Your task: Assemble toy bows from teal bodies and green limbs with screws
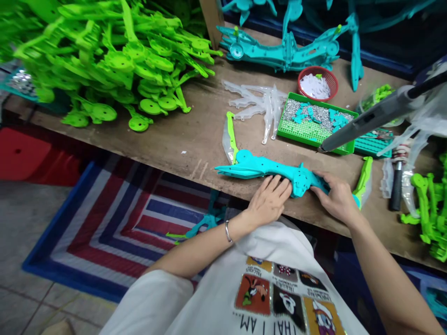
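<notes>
A turquoise plastic toy bow [268, 166] lies along the near edge of the bench. It has a lime-green arm [230, 135] with a translucent blade at its left end and another green arm [363, 181] at its right. My left hand [268, 200] is closed on the near edge of the middle section, fingers pressed together and thumb hidden. Around the narrow section right of the centre, my right hand [335, 195] is closed, with thumb and fingers on either side.
Lime-green parts [115, 65] are heaped at back left. Behind the bow are translucent blades [265, 104], a green tray [303, 135] of screws and a red basket [335, 86]. A grey electric screwdriver [370, 118] slants above the tray. Right lies a black-handled hammer [396, 190].
</notes>
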`<action>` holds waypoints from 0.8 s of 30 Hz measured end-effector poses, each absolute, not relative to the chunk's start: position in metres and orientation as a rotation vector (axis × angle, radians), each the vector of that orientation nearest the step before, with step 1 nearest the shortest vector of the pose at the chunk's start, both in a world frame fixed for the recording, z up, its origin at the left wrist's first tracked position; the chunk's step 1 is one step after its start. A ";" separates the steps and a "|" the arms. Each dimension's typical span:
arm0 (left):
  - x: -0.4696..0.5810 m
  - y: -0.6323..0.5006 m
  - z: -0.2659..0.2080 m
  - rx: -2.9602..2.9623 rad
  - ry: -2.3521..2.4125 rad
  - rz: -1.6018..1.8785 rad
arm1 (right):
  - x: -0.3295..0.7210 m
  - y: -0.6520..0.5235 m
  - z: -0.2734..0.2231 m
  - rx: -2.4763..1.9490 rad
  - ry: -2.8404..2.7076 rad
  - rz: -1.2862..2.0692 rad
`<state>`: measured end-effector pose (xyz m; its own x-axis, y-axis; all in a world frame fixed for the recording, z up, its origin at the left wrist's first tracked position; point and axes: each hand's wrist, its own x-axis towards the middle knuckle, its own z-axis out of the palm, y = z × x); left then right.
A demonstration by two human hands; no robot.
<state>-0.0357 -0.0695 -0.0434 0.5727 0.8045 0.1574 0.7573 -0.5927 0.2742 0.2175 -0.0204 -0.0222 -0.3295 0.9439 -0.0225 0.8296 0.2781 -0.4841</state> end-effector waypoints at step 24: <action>-0.058 -0.060 -0.064 2.675 1.178 0.750 | 0.215 -0.021 -0.018 -1.615 -2.223 0.663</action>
